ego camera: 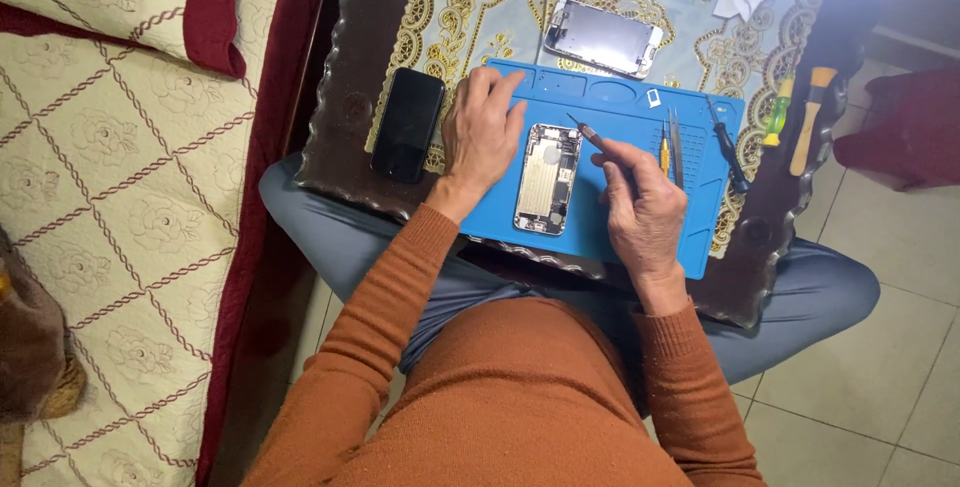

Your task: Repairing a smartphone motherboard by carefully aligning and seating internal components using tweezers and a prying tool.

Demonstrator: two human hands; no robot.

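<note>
An opened phone body [547, 179] with its insides showing lies on a blue work mat [700, 217]. My left hand [482, 132] rests flat on the mat just left of the phone, fingers spread, touching its edge. My right hand [643, 212] is closed around a thin screwdriver [592, 135] whose tip points toward the phone's upper right corner. The removed screen panel [603, 37] lies beyond the mat on a patterned table cover.
A black phone [408, 124] lies left of the mat. Tweezers [676, 147], a small orange tool [664, 150] and a black tool [727, 152] sit on the mat's right part. Two screwdrivers [790, 117] lie at the table's right edge. A quilted bed [120, 197] is at left.
</note>
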